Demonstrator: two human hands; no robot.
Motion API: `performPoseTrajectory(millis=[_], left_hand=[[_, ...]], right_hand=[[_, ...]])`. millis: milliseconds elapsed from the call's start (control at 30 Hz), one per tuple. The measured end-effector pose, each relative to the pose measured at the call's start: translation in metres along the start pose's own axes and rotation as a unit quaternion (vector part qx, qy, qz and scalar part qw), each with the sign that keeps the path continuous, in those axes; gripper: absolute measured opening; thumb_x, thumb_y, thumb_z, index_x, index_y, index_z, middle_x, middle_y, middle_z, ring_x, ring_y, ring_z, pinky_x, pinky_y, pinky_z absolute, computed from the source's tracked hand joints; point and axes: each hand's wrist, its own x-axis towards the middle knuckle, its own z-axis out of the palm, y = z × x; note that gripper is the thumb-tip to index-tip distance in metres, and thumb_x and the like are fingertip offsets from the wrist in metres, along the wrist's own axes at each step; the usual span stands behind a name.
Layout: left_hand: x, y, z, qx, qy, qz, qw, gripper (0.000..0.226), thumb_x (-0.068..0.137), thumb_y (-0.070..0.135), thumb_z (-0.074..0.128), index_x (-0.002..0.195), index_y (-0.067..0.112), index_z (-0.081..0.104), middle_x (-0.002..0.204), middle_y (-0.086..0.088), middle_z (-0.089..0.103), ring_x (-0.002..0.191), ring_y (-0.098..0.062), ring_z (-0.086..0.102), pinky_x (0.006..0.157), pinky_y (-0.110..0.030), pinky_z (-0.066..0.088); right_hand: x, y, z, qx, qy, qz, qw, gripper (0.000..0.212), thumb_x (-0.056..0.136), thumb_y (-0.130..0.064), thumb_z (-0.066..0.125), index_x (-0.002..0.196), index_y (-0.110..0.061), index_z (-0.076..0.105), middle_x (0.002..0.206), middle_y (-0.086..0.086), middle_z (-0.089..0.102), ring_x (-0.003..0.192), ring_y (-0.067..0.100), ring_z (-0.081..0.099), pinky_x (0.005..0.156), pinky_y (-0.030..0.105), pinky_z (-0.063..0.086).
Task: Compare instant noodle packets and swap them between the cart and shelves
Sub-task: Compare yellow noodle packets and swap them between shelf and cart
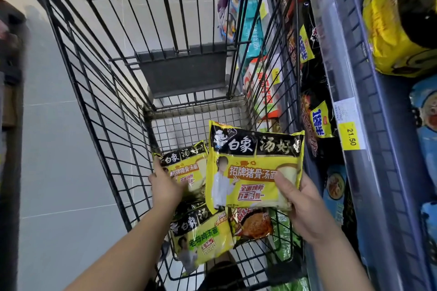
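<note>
The comparing step is in hand. The right hand point(305, 205) pinches a yellow noodle packet point(253, 168) above the cart point(94, 101), near its right wall. The left hand point(165, 186) touches a matching packet point(186, 170) by the cart's left wall; whether it grips cannot be told. Next, probably, one packet must be lifted over the right wall to the shelf point(383, 113).

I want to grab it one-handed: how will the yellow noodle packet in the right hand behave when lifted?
Probably fairly stiff: the yellow packet looks flat though the right hand grips only its lower right corner. Likely light, since that corner grip carries it. Its glossy film shows glare, so it may be slippery.
</note>
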Motion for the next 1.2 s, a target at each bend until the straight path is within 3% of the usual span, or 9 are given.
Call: performPoseTrajectory(millis=[100, 233, 433, 600, 767, 833, 1033, 1100, 1200], left_hand=[[0.001, -0.002, 0.003, -0.041, 0.015, -0.018, 0.999, 0.123, 0.075, 0.007, 0.090, 0.162, 0.014, 0.003, 0.156, -0.026, 0.032, 0.138, -0.041, 0.045, 0.113, -0.050, 0.039], [0.003, 0.000, 0.001, -0.059, 0.007, -0.051, 0.997, 0.117, 0.077, 0.008, 0.089, 0.160, 0.011, 0.006, 0.156, -0.028, 0.033, 0.137, -0.044, 0.045, 0.111, -0.051, 0.040], [0.006, 0.001, 0.000, -0.041, -0.017, -0.082, 0.996, 0.095, 0.075, 0.015, 0.091, 0.146, 0.002, 0.028, 0.137, -0.024, 0.054, 0.113, -0.042, 0.062, 0.094, -0.052, 0.057], [0.007, 0.000, -0.001, -0.067, -0.049, -0.091, 0.992, 0.092, 0.075, 0.019, 0.091, 0.149, 0.006, 0.038, 0.135, -0.015, 0.059, 0.110, -0.036, 0.065, 0.091, -0.047, 0.056], [0.006, 0.001, -0.001, -0.142, -0.096, -0.081, 0.982, 0.077, 0.080, 0.007, 0.085, 0.138, 0.013, 0.036, 0.120, -0.019, 0.064, 0.096, -0.034, 0.070, 0.089, -0.054, 0.059], [0.005, 0.003, -0.004, -0.138, -0.096, -0.053, 0.984, 0.064, 0.082, 0.007, 0.084, 0.127, 0.015, 0.039, 0.112, -0.017, 0.066, 0.092, -0.032, 0.071, 0.087, -0.053, 0.060], [0.000, 0.021, -0.020, -0.179, -0.124, -0.009, 0.976, 0.066, 0.085, 0.018, 0.083, 0.136, 0.016, 0.041, 0.120, -0.010, 0.063, 0.095, -0.027, 0.070, 0.084, -0.043, 0.060], [-0.003, 0.026, -0.028, -0.188, -0.133, 0.003, 0.973, 0.067, 0.084, 0.022, 0.084, 0.138, 0.013, 0.045, 0.124, -0.011, 0.065, 0.099, -0.028, 0.072, 0.088, -0.046, 0.061], [-0.012, 0.037, -0.044, -0.192, -0.158, 0.031, 0.968, 0.040, 0.087, 0.021, 0.081, 0.120, 0.014, 0.059, 0.111, -0.011, 0.074, 0.095, -0.029, 0.073, 0.090, -0.048, 0.060]], right_hand=[[0.001, -0.001, -0.001, -0.013, 0.009, -0.007, 1.000, 0.094, 0.055, -0.051, 0.098, 0.129, -0.008, 0.061, 0.119, 0.015, 0.076, 0.106, 0.031, 0.075, 0.078, 0.034, 0.063], [-0.002, -0.002, -0.001, -0.018, 0.020, -0.011, 1.000, 0.103, 0.046, -0.057, 0.099, 0.129, -0.010, 0.061, 0.120, 0.014, 0.076, 0.108, 0.031, 0.075, 0.079, 0.034, 0.062], [-0.004, 0.003, -0.007, -0.009, 0.006, -0.011, 1.000, 0.075, 0.067, -0.039, 0.085, 0.132, -0.009, 0.060, 0.123, 0.017, 0.074, 0.110, 0.032, 0.074, 0.081, 0.035, 0.062], [-0.008, 0.006, -0.009, -0.018, 0.009, -0.015, 1.000, 0.097, 0.053, -0.054, 0.098, 0.132, -0.011, 0.061, 0.123, 0.014, 0.075, 0.112, 0.032, 0.073, 0.082, 0.034, 0.062], [-0.010, 0.002, -0.010, -0.002, -0.003, -0.017, 1.000, 0.049, 0.082, -0.025, 0.070, 0.128, -0.010, 0.062, 0.117, 0.012, 0.077, 0.104, 0.027, 0.076, 0.075, 0.029, 0.062], [-0.010, 0.001, -0.012, -0.008, 0.000, -0.018, 1.000, 0.045, 0.083, -0.021, 0.066, 0.126, -0.010, 0.062, 0.115, 0.011, 0.078, 0.100, 0.024, 0.077, 0.073, 0.027, 0.062], [-0.008, -0.008, -0.009, -0.035, 0.001, -0.034, 0.999, 0.097, 0.048, -0.057, 0.099, 0.127, -0.014, 0.063, 0.120, 0.011, 0.076, 0.108, 0.028, 0.075, 0.079, 0.032, 0.062], [-0.009, -0.011, -0.008, -0.034, 0.003, -0.039, 0.999, 0.101, 0.043, -0.058, 0.100, 0.126, -0.015, 0.063, 0.119, 0.010, 0.077, 0.107, 0.027, 0.075, 0.078, 0.031, 0.062], [-0.013, -0.020, -0.002, -0.041, 0.008, -0.042, 0.998, 0.103, 0.041, -0.060, 0.100, 0.126, -0.016, 0.064, 0.119, 0.010, 0.077, 0.107, 0.027, 0.075, 0.079, 0.031, 0.062]])
